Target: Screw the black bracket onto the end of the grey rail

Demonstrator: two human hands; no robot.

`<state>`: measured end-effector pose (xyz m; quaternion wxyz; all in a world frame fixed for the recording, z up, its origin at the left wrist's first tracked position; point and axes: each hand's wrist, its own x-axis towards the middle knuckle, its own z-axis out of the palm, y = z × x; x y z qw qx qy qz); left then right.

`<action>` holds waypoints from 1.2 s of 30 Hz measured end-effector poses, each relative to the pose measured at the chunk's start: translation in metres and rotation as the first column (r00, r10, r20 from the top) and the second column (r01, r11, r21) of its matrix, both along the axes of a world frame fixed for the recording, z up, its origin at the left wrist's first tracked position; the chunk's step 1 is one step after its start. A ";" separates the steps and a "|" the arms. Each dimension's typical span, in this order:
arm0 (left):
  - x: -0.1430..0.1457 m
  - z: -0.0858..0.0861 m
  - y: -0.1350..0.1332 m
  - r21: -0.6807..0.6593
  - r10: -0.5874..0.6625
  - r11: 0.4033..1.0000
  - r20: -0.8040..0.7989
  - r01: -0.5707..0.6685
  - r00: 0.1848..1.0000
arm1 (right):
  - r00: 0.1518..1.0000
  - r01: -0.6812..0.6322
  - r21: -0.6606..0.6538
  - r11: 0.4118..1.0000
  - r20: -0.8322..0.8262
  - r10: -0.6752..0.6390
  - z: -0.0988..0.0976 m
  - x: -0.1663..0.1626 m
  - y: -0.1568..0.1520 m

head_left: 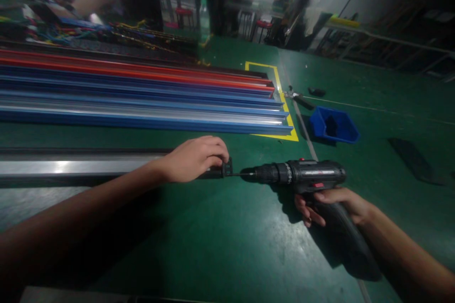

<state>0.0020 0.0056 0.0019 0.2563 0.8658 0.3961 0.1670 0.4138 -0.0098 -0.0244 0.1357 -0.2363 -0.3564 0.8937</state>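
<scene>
A long grey metal rail [71, 167] lies across the green floor, with a small black end piece [227, 168] at its right end. My left hand [195, 157] is closed over that end of the rail, fingers curled on top. My right hand [329, 204] grips the handle of a black cordless drill [309, 176]. The drill lies level and points left. Its thin bit [235, 174] touches the black end piece.
Red, blue and silver rails [142, 99] lie stacked side by side beyond, ending at a yellow floor marking [284, 104]. A blue plastic bin [334, 125] sits to the right, with small tools [300, 98] behind it. People, stools and benches stand at the back.
</scene>
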 end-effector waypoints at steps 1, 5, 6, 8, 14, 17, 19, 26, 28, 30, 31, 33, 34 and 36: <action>0.000 0.000 0.000 -0.002 0.000 1.000 0.000 0.000 1.000 | 1.000 0.000 0.004 1.000 -0.001 0.000 0.001 -0.001 0.000; 0.001 0.000 0.000 -0.007 -0.003 1.000 -0.001 0.003 1.000 | 1.000 0.013 0.033 0.999 0.015 -0.013 0.003 -0.003 -0.001; 0.001 0.000 0.001 -0.006 -0.004 1.000 -0.001 0.004 1.000 | 1.000 0.017 0.040 0.999 0.019 -0.018 0.003 -0.004 -0.001; 0.001 0.001 0.001 -0.003 -0.007 1.000 -0.001 0.007 1.000 | 0.999 0.025 0.045 0.999 0.023 -0.026 0.003 -0.004 -0.002; 0.001 0.000 0.000 0.009 0.001 1.000 -0.004 -0.001 1.000 | 0.999 0.023 0.034 0.999 0.031 -0.024 0.000 -0.001 -0.002; 0.001 -0.001 0.000 0.008 0.000 1.000 -0.002 0.000 1.000 | 0.999 0.022 0.041 0.999 0.039 -0.024 0.000 0.000 -0.002; 0.000 -0.001 0.000 0.003 -0.001 1.000 -0.001 0.001 1.000 | 0.999 0.019 0.053 0.998 0.042 -0.021 0.000 -0.001 -0.002; 0.001 0.002 0.000 0.003 0.002 1.000 -0.012 -0.002 1.000 | 0.999 0.028 0.062 0.998 0.042 -0.031 0.002 -0.003 -0.003; 0.002 0.002 0.001 0.007 0.003 1.000 -0.009 -0.003 1.000 | 0.998 0.031 0.058 0.998 0.049 -0.034 0.002 -0.001 -0.003; 0.002 0.001 0.000 0.007 0.005 1.000 -0.006 -0.005 1.000 | 0.998 0.031 0.050 0.998 0.055 -0.034 0.001 0.000 -0.003; 0.002 0.001 0.000 0.009 0.007 1.000 -0.005 -0.007 1.000 | 0.998 0.031 0.049 0.998 0.056 -0.034 0.000 0.000 -0.003; 0.002 0.000 0.000 0.006 0.009 1.000 -0.005 -0.009 1.000 | 0.998 0.033 0.053 0.998 0.056 -0.036 0.000 0.000 -0.003; 0.002 0.000 0.000 0.005 0.010 1.000 -0.004 -0.010 1.000 | 0.998 0.033 0.057 0.998 0.052 -0.036 0.000 0.000 -0.003; 0.001 0.000 0.000 0.002 0.010 1.000 -0.004 -0.010 1.000 | 0.998 0.033 0.059 0.998 0.046 -0.036 0.000 -0.001 -0.003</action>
